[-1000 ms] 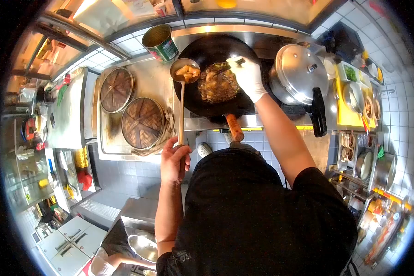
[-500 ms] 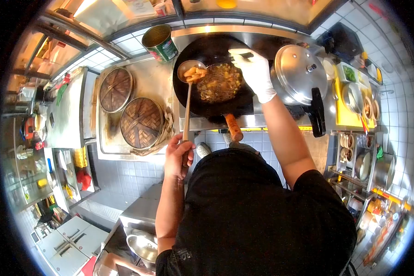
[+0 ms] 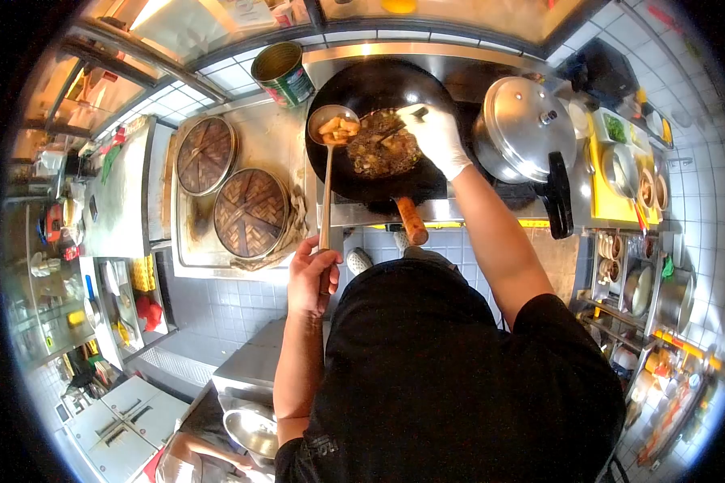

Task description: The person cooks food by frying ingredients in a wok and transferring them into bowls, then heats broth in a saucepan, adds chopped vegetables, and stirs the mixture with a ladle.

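My left hand, bare, is closed around the long handle of a ladle. Its bowl, filled with chunky orange-brown food pieces, is held over the left side of a black wok. In the wok lies a browned mixture of small chopped food. My right hand, in a white glove, reaches over the wok at the right edge of this food. Its fingers are bent together around something dark and thin that I cannot make out. The wok's wooden handle points toward my body.
A pressure cooker stands right of the wok, its black handle toward me. On the left counter are two woven-lidded steamers and a green can. Bowls and chopped greens sit far right. Another person's arm shows at bottom left.
My right hand has moved down and closer to the food in the wok, and the mixture looks stirred. My left hand and the ladle have hardly moved.
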Tool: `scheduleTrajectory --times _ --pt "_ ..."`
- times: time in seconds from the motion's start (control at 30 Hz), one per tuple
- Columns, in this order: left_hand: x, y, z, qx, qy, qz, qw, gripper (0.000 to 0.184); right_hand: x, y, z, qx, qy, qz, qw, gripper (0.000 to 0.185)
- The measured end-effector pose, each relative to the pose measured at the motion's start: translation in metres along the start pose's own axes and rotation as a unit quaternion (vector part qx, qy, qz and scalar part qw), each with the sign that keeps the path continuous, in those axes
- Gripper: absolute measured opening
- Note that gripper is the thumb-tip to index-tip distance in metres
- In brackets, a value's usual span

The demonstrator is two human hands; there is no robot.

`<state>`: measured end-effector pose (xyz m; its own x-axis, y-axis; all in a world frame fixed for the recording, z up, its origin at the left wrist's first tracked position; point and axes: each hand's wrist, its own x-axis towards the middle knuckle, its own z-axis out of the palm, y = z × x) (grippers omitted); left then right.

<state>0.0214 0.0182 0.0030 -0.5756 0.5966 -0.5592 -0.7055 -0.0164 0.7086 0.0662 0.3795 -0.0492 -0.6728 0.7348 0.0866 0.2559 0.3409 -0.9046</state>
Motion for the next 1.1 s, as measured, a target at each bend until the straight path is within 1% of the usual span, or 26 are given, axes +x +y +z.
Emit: scheduleTrajectory --times 0.03,0.07,0.1,0.17,0.2,0.3,0.33,0.37,0.43,0.5,0.53,0.57,0.63,0.7,0.77,0.83,0.93,1.03,1.1 --pt "-0.001 0.0 0.0 0.022 0.006 0.001 1.0 0.04 -0.001 -0.004 -0.006 0.008 -0.002 0.042 0.999 0.016" --pt "-0.003 0.001 0.002 0.043 0.012 0.002 0.999 0.041 0.007 0.021 -0.003 0.065 0.036 -0.033 0.997 0.016" --pt "-0.004 0.001 0.003 0.064 0.019 0.003 0.998 0.042 0.005 0.013 -0.01 0.133 0.042 -0.035 0.99 0.016" --pt "-0.003 0.002 0.005 0.073 0.016 -0.002 0.997 0.044 0.0 -0.02 -0.025 0.223 0.02 0.017 0.974 0.018" --pt "-0.003 0.002 0.005 0.079 0.014 -0.006 0.997 0.044 0.0 -0.031 -0.03 0.235 0.018 0.011 0.972 0.02" --pt "0.001 -0.003 0.005 0.06 0.009 -0.016 0.998 0.044 -0.004 -0.058 -0.031 0.265 -0.03 -0.033 0.963 0.022" --pt "0.002 -0.004 0.006 0.055 0.004 -0.021 0.998 0.044 -0.005 -0.068 -0.03 0.265 -0.067 -0.02 0.962 0.023" --pt "0.003 -0.005 0.006 0.05 -0.001 -0.025 0.998 0.045 -0.006 -0.072 -0.029 0.259 -0.094 0.007 0.961 0.024" --pt "0.005 -0.005 0.006 0.033 -0.008 -0.029 0.999 0.045 -0.01 -0.071 -0.025 0.233 -0.056 -0.034 0.97 0.023" --pt "0.005 -0.006 0.005 0.009 -0.01 -0.029 0.999 0.045 -0.009 -0.069 -0.032 0.162 -0.003 -0.059 0.985 0.024" --pt "0.005 -0.007 0.004 0.005 -0.009 -0.029 1.0 0.045 -0.007 -0.063 -0.035 0.129 0.024 -0.115 0.985 0.024" --pt "0.005 -0.007 0.003 0.002 -0.008 -0.03 1.0 0.045 -0.008 -0.06 -0.042 0.079 0.029 -0.144 0.986 0.023" --pt "0.005 -0.006 0.004 0.001 -0.007 -0.029 1.0 0.045 -0.011 -0.057 -0.052 -0.05 -0.023 -0.087 0.995 0.021" --pt "0.002 -0.003 0.008 0.004 -0.004 -0.026 1.0 0.044 -0.01 -0.04 -0.052 -0.104 -0.091 -0.072 0.988 0.021" --pt "0.0 -0.002 0.009 0.001 -0.002 -0.022 1.0 0.042 -0.006 -0.015 -0.042 -0.086 -0.109 -0.088 0.986 0.023" --pt "-0.002 -0.002 0.01 0.002 0.002 -0.021 1.0 0.04 -0.004 -0.007 -0.036 -0.104 -0.114 -0.066 0.986 0.022" --pt "-0.006 -0.002 0.011 0.007 0.006 -0.019 1.0 0.037 0.001 0.01 -0.024 -0.087 -0.072 -0.093 0.989 0.021" --pt "-0.012 -0.004 0.017 0.003 0.011 -0.009 1.0 0.036 0.005 0.013 -0.021 -0.082 -0.043 -0.025 0.995 0.019" --pt "-0.014 -0.006 0.021 -0.006 0.021 -0.002 1.0 0.036 0.005 0.016 -0.02 -0.058 -0.016 -0.006 0.998 0.017"
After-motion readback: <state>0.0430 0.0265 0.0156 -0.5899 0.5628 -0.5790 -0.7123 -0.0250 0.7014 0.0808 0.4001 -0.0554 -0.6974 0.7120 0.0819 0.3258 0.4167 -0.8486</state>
